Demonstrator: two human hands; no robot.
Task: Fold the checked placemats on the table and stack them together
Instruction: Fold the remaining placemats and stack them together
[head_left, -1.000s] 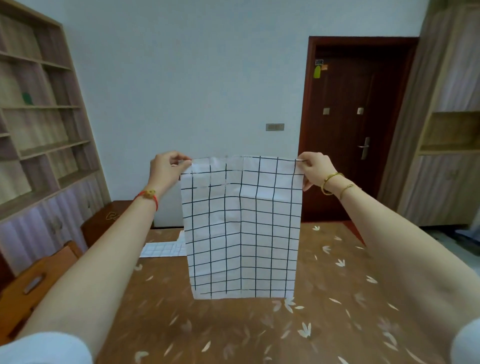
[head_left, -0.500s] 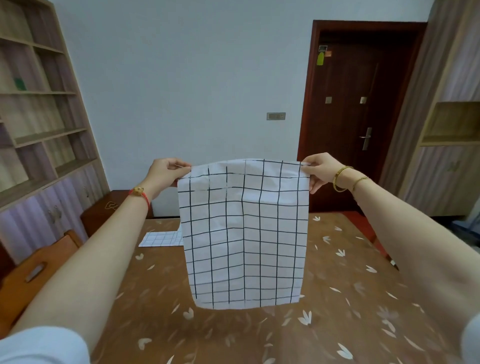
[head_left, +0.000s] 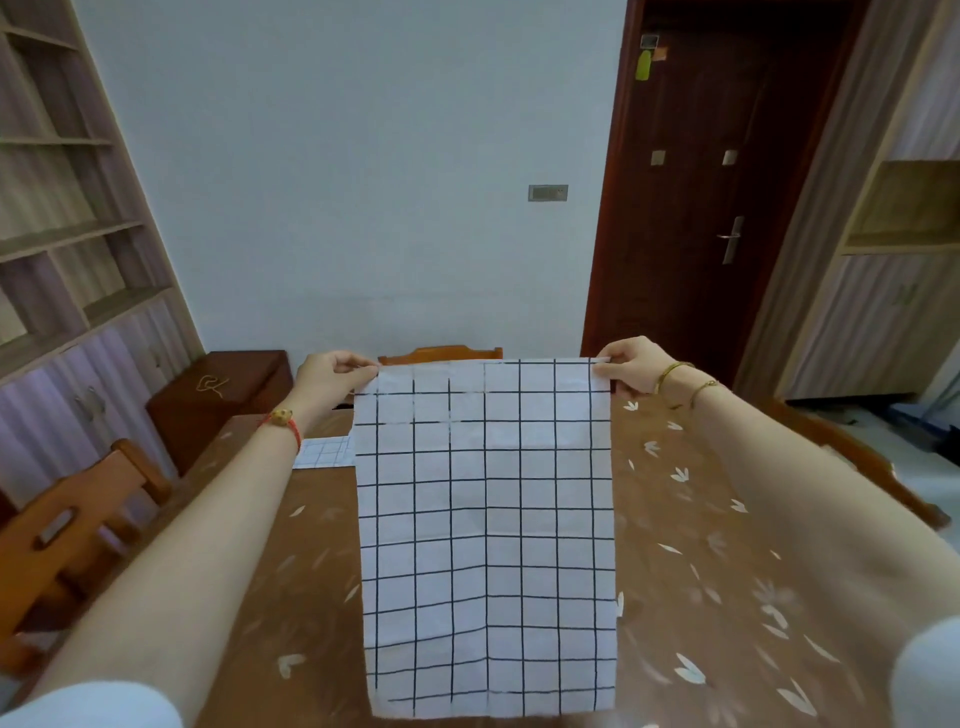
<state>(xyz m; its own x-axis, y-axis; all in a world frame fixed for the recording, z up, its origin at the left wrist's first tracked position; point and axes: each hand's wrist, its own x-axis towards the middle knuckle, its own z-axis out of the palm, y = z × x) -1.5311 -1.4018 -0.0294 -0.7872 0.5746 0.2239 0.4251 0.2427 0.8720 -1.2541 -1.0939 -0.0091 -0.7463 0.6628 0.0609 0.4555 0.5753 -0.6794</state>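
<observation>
Head view: checked placemat (head_left: 485, 519), white w/ black grid, is held up in front of the person, stretched flat btwn both hands by its two top corners. The left hand (head_left: 332, 374) is at the top-left corner, fingers curled, thumb and fingertips pinching the cloth edge; the right hand (head_left: 631, 366) is at the top-right corner w/ the same pinch, thumb on the near side. Both hands are level w/ each other, arms reaching fwd, well apart, and the top edge runs straight btwn them. The cloth drops from the hands toward the camera over the middle of the surface (head_left: 701, 545), a brown top w/ pale petal print. The bottom edge is near the frame's lower border and ripples a bit; can't tell if it touches the surface. Faint crease lines cross the upper part. A second checked placemat (head_left: 324, 452) lies flat on the surface at the far left, partly hidden behind the left forearm and the held cloth, just below the left hand. Red bracelet (head_left: 285, 421) on the left wrist, gold bangles (head_left: 675, 374) on the right. Wooden chair (head_left: 78, 525) at the surface's left side, another chair back (head_left: 441, 353) at the far end behind the cloth's top edge. Bkgd: shelf unit (head_left: 62, 234) left, dark wooden chest (head_left: 223, 395) by the wall, dark red door (head_left: 696, 208) right of centre, cabinet (head_left: 893, 260) far right.
</observation>
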